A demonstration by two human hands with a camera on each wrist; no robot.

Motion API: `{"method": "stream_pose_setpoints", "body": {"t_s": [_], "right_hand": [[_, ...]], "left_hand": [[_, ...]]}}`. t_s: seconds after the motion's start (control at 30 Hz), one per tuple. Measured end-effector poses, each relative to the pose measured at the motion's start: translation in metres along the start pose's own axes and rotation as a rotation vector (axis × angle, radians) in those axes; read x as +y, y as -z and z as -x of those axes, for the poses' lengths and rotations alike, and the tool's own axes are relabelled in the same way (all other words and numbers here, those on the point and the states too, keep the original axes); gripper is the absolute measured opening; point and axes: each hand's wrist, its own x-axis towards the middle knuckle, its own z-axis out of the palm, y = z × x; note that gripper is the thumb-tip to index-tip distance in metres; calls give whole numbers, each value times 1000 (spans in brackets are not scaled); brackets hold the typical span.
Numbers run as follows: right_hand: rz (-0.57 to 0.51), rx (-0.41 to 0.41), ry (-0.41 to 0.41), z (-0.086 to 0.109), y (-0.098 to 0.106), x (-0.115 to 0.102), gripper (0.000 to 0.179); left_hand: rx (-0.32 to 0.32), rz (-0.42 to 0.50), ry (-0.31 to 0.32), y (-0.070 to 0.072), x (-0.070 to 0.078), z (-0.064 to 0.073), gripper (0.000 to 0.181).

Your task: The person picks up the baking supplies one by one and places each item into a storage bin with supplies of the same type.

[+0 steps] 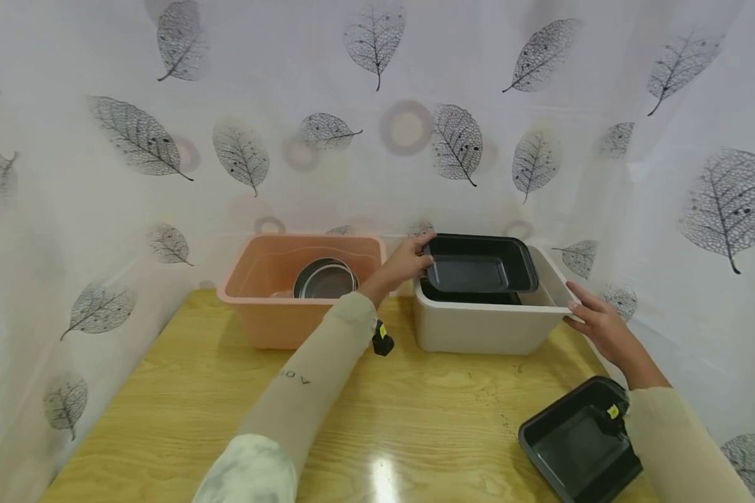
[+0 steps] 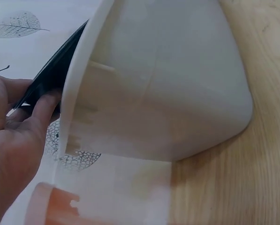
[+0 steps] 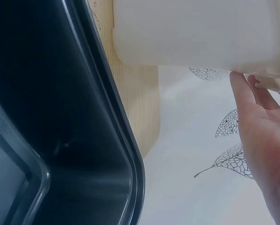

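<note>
My left hand [image 1: 403, 264] pinches the left end of a black rectangular baking pan [image 1: 472, 274], its thumb on the near side of the rim. That pan sits tilted at the mouth of a white plastic bin [image 1: 478, 330], over another dark pan [image 1: 465, 296] inside. At the bin's right end, my right hand [image 1: 604, 330] grips the rim. In the left wrist view, the pan's edge [image 2: 60, 58] rises past the bin's rim between finger and thumb. The right wrist view has my fingers [image 3: 243, 91] under the bin's rim.
On the wooden table [image 1: 377, 405], a further black baking pan [image 1: 572, 447] lies at the front right, partly behind my right sleeve. A peach bin [image 1: 277, 327] stands left of the white one, with round metal tins [image 1: 327, 279] in it. A leaf-print curtain [image 1: 327, 70] hangs behind.
</note>
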Motion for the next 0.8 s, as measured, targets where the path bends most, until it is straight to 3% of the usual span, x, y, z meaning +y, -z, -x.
{"method": "stream_pose_setpoints", "body": {"t_s": [0.2, 0.5, 0.8], "right_hand": [[36, 12, -15, -1, 1, 0, 67], [18, 9, -12, 1, 1, -2, 68], [76, 3, -33, 1, 3, -3, 67]], "left_hand": [[-21, -69, 20, -9, -2, -7, 63], [-69, -213, -3, -16, -1, -18, 62], [-81, -239, 67, -26, 6, -21, 61]]}}
